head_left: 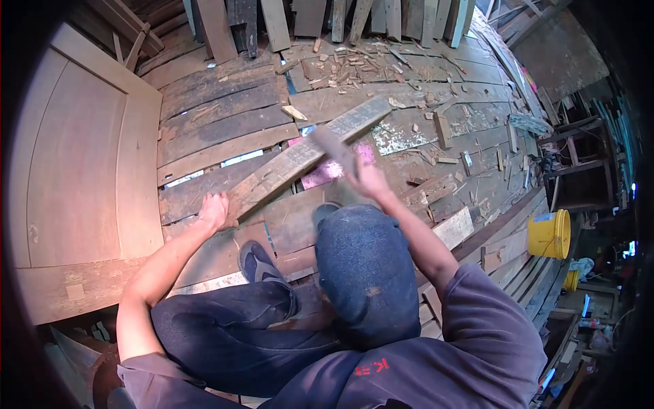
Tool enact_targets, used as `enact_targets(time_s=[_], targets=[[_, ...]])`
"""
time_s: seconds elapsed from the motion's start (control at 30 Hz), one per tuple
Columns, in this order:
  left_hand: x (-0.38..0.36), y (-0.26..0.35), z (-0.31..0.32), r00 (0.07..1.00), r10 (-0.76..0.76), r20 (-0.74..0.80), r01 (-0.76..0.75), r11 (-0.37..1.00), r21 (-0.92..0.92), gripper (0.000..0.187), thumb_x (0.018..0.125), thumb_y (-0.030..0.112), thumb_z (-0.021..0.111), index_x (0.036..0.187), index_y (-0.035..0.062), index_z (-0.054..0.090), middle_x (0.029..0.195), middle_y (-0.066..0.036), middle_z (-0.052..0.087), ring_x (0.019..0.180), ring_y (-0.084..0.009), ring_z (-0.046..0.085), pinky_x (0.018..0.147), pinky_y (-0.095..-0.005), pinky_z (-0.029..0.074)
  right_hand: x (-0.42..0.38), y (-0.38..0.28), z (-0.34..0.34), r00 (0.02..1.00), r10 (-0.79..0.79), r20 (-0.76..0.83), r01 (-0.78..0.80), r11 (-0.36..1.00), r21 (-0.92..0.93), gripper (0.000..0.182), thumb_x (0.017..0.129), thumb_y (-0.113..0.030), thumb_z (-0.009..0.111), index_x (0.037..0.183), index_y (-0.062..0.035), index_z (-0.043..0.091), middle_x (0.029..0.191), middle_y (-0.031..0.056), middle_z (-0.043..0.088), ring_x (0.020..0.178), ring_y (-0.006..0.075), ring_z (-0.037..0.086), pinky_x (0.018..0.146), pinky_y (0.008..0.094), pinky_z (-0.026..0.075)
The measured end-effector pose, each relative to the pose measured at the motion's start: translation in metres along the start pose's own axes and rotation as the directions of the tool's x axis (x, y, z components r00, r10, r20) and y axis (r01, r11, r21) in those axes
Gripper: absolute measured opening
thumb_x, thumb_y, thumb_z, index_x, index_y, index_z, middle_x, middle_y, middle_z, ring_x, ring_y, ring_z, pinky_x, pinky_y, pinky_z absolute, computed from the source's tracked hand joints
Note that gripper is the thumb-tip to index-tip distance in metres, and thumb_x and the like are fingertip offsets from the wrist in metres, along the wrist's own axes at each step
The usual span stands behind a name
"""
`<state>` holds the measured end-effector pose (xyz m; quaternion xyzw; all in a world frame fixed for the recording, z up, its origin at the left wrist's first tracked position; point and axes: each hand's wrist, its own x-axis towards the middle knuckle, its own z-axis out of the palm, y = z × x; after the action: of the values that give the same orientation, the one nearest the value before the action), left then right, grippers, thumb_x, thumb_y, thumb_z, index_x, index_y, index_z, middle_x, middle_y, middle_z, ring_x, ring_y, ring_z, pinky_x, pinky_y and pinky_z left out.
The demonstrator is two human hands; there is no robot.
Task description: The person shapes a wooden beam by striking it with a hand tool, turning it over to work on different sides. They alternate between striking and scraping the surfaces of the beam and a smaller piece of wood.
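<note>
Crouching on a floor of rough planks (225, 129), the person is steadying a long weathered board (306, 153) that is lying slantwise in front of the knees. The left hand (214, 210) is pressing down on the near end of the board, fingers curled over its edge in a firm hold. The right hand (368, 178) is clenched around the handle of a flat-bladed chopping tool (334, 148), whose blade is blurred and is crossing the middle of the board; its exact edge is too smeared to make out.

Several things are looking risky. The blade is coming down on the same board the left hand is gripping, so a glancing stroke could be sliding along the grain toward those fingers. The board is resting on uneven planks with gaps, so it could be rocking or kicking up under a blow. A shoe (259, 262) and a knee (361, 238) are sitting close behind the cutting spot, within reach of a deflected swing. Loose wood chips (340, 68) are scattered farther off across the floor, and more could be flying toward the face. A yellow bucket (549, 234) is standing well apart at the right.
</note>
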<state>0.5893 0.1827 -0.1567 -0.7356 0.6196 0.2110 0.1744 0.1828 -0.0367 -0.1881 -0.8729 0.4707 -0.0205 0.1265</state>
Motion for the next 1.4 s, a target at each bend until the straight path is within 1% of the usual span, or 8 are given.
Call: enact_targets(time_s=[0.17,0.23,0.5,0.73,1.0,1.17,1.27,1.4], targets=[[0.001,0.002,0.001,0.998,-0.046,-0.034,0.045,0.999,-0.028,0.097,0.062,0.045,0.09,0.133,-0.007,0.048,0.121,-0.028,0.061,0.121,-0.0449,0.053,0.105,-0.0473,0.044,0.041,0.016,0.001,0.89,0.423,-0.173,-0.356,0.879,0.318,0.066,0.093,-0.044,0.059,0.129,0.01,0.045,0.087,0.0328,0.067,0.083,0.0503,0.067,0.073,0.0553,0.054],[-0.002,0.01,-0.012,0.997,-0.078,0.016,0.078,0.996,-0.049,0.097,0.062,0.046,0.089,0.133,-0.0066,0.049,0.121,-0.028,0.061,0.122,-0.0435,0.053,0.105,-0.0472,0.044,0.028,-0.023,0.023,0.885,0.259,-0.386,-0.135,0.938,0.319,0.064,0.092,-0.04,0.06,0.124,0.0131,0.045,0.087,0.0328,0.067,0.079,0.0488,0.067,0.071,0.054,0.055],[-0.013,0.003,-0.018,0.996,-0.079,0.038,0.081,0.995,-0.06,0.105,0.064,0.054,0.086,0.143,0.0004,0.042,0.124,-0.023,0.062,0.118,-0.0388,0.059,0.105,-0.0465,0.044,-0.01,-0.064,-0.005,0.978,-0.192,0.078,0.176,0.969,0.172,0.059,0.089,-0.043,0.062,0.124,0.0032,0.054,0.084,0.0285,0.068,0.076,0.0457,0.068,0.067,0.0534,0.056],[-0.019,-0.002,-0.004,0.996,-0.069,-0.053,0.064,0.992,-0.106,0.105,0.064,0.054,0.085,0.145,0.0043,0.04,0.128,-0.021,0.06,0.118,-0.0375,0.059,0.104,-0.0486,0.044,0.027,-0.008,0.021,0.875,0.385,-0.293,-0.257,0.883,0.393,0.063,0.092,-0.038,0.058,0.129,0.0101,0.04,0.089,0.0331,0.067,0.08,0.049,0.067,0.07,0.0554,0.054],[-0.019,0.004,-0.002,0.995,-0.091,-0.048,0.087,0.993,-0.073,0.1,0.07,0.049,0.083,0.148,0.0035,0.037,0.138,-0.022,0.052,0.126,-0.0466,0.048,0.106,-0.0485,0.042,-0.003,-0.026,-0.002,0.99,-0.116,0.085,0.1,0.98,0.173,0.073,0.091,-0.039,0.061,0.139,0.0094,0.036,0.085,0.0308,0.068,0.074,0.0457,0.068,0.069,0.0515,0.056],[-0.022,0.004,-0.004,0.996,-0.081,-0.047,0.074,0.99,-0.123,0.101,0.07,0.047,0.083,0.148,0.0035,0.036,0.139,-0.021,0.051,0.126,-0.047,0.048,0.108,-0.0485,0.041,0.046,0.038,0.007,0.825,0.562,-0.052,-0.451,0.712,0.539,0.069,0.088,-0.045,0.064,0.123,0.0127,0.05,0.089,0.0335,0.067,0.087,0.0453,0.069,0.077,0.0527,0.056],[-0.015,0.002,-0.001,0.997,-0.069,-0.045,0.063,0.99,-0.129,0.103,0.069,0.047,0.085,0.148,0.0034,0.036,0.139,-0.021,0.051,0.125,-0.0469,0.049,0.108,-0.0487,0.041,0.031,0.015,0.036,0.926,0.282,-0.249,-0.153,0.887,0.436,0.067,0.087,-0.044,0.065,0.119,0.013,0.05,0.087,0.034,0.067,0.086,0.0455,0.069,0.076,0.0517,0.056],[-0.008,0.002,0.0,0.997,-0.074,-0.029,0.07,0.988,-0.137,0.105,0.067,0.046,0.086,0.148,0.0039,0.036,0.139,-0.022,0.051,0.123,-0.0466,0.05,0.106,-0.0492,0.042,0.007,0.013,0.016,0.998,-0.012,0.056,0.004,0.989,0.147,0.065,0.088,-0.043,0.065,0.117,0.0128,0.05,0.089,0.034,0.067,0.085,0.0459,0.069,0.074,0.0509,0.056]])
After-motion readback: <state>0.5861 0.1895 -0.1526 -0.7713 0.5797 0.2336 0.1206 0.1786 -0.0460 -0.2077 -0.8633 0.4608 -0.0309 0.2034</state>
